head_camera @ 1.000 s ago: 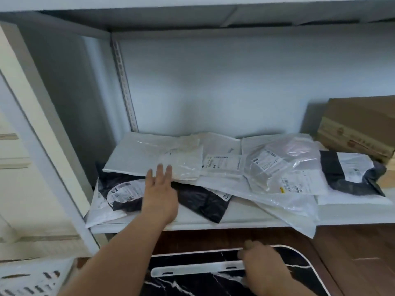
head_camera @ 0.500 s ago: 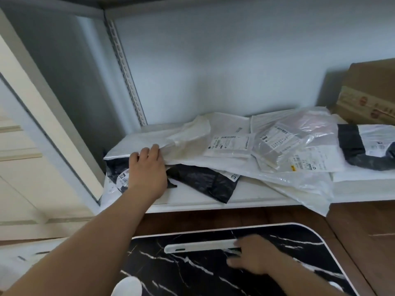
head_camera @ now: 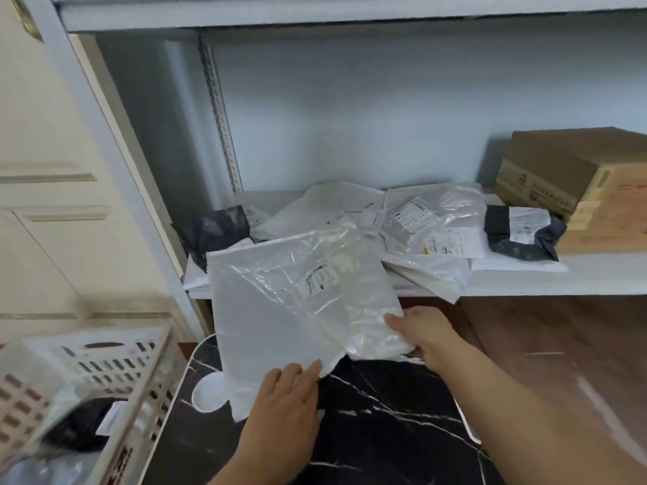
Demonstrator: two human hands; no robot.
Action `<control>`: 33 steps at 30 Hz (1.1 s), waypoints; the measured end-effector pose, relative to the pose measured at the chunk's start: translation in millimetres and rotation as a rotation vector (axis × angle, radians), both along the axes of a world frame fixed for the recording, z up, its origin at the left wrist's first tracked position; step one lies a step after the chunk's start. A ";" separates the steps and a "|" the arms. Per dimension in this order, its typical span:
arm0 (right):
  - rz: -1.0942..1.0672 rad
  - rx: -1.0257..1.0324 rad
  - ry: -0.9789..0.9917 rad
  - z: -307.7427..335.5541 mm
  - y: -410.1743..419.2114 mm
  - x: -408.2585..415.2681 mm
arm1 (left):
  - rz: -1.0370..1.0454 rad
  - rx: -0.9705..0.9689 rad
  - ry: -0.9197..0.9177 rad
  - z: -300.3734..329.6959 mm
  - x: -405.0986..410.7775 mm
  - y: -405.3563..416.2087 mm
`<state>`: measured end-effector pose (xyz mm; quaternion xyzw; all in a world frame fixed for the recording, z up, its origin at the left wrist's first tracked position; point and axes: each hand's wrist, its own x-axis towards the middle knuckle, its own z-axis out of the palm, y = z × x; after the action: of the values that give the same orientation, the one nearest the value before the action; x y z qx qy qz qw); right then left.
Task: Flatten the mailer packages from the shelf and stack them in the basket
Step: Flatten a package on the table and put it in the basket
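Note:
A large white translucent mailer with a small label hangs in front of the shelf, above the black marble-pattern table. My left hand holds its lower edge, thumb hidden under the plastic. My right hand pinches its lower right corner. Several other mailers, white and black, lie heaped on the white shelf. The cream slatted basket stands at lower left, with dark and pale mailers inside.
Brown cardboard boxes are stacked at the shelf's right end. A black mailer sits at the shelf's left back. A white round dish rests on the table's left edge. Cream cabinet doors stand at left, wood floor at right.
My left hand has pulled the white mailer off the shelf toward me. My right hand left the white strip on the table and took the mailer's right corner. The view dropped toward the basket.

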<state>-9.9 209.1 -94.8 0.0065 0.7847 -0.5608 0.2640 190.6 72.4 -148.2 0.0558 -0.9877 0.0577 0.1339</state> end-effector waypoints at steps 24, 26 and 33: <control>-0.105 0.451 0.275 -72.4 20.5 83.6 | 1.131 1.048 0.121 -31.7 44.1 -16.9; -0.109 0.486 0.361 -66.9 31.7 72.2 | 1.086 0.942 0.188 -22.6 48.6 -28.1; 0.215 0.721 0.463 -50.3 62.6 76.4 | 0.950 0.743 0.158 3.3 75.3 -48.3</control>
<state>66.5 271.7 -145.0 -0.1094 0.9648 -0.2072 0.1191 265.9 24.1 -144.9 0.5378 -0.7958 -0.2418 0.1380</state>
